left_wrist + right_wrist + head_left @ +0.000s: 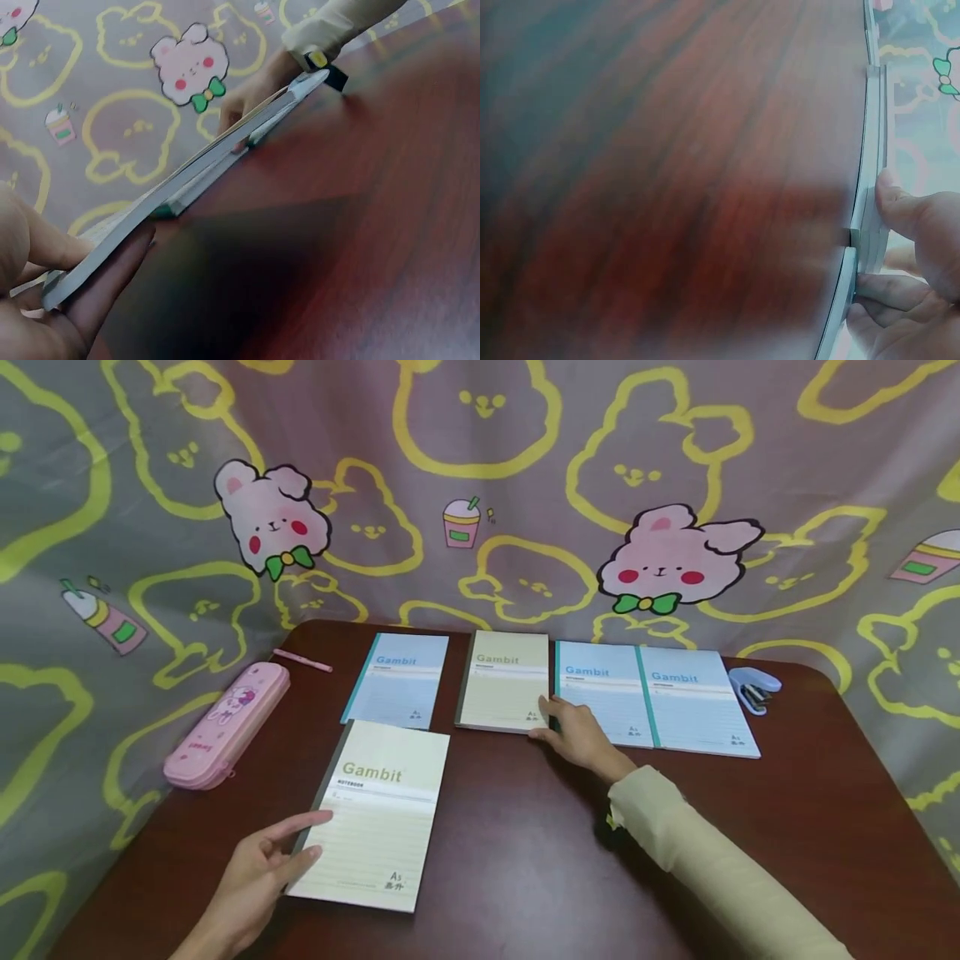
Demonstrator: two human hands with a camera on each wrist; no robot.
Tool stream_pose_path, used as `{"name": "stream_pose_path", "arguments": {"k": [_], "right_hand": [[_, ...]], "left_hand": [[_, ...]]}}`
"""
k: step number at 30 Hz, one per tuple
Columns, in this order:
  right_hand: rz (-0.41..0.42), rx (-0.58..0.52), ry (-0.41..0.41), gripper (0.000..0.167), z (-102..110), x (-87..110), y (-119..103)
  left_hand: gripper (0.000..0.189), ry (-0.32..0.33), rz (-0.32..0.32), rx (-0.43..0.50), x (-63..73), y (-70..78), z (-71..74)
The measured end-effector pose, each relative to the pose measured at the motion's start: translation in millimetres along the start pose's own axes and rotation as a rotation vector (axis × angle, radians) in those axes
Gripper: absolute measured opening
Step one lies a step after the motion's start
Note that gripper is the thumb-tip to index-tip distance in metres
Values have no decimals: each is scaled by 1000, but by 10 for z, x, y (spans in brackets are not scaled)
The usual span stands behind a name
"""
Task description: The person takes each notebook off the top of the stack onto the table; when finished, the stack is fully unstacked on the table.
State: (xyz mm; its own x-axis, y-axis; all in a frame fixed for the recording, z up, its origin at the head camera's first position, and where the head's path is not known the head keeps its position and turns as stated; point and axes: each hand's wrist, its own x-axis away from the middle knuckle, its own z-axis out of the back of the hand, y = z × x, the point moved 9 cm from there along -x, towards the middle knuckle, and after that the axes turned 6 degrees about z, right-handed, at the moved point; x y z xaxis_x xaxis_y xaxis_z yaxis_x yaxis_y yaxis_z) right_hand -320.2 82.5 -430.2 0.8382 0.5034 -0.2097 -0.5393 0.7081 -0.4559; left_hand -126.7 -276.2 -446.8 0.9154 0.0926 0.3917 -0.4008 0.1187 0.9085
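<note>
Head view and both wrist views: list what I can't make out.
Head: finest print on front notebook, too small.
Head: inside of pencil case, hidden because it is shut.
Left wrist: front notebook's cover design, turned edge-on.
Right wrist: rest of right hand, cut off by the right edge.

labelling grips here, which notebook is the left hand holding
The cream notebook at the front, gripped in the left hand. Another cream one and the blue ones lie in a row farther back on the table.

Right grip (937,266) partly beyond wrist view
</note>
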Motion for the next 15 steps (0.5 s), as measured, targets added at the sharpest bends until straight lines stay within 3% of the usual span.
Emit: {"name": "stream_pose_path", "arguments": {"k": [7, 15], "right_hand": [[-42, -12, -16, 64, 20, 48, 77], [-10, -3, -5, 63, -6, 2, 47]], "left_hand": [[44, 18, 32, -16, -127, -148, 85], [44, 21, 27, -51, -274, -205, 145]]}}
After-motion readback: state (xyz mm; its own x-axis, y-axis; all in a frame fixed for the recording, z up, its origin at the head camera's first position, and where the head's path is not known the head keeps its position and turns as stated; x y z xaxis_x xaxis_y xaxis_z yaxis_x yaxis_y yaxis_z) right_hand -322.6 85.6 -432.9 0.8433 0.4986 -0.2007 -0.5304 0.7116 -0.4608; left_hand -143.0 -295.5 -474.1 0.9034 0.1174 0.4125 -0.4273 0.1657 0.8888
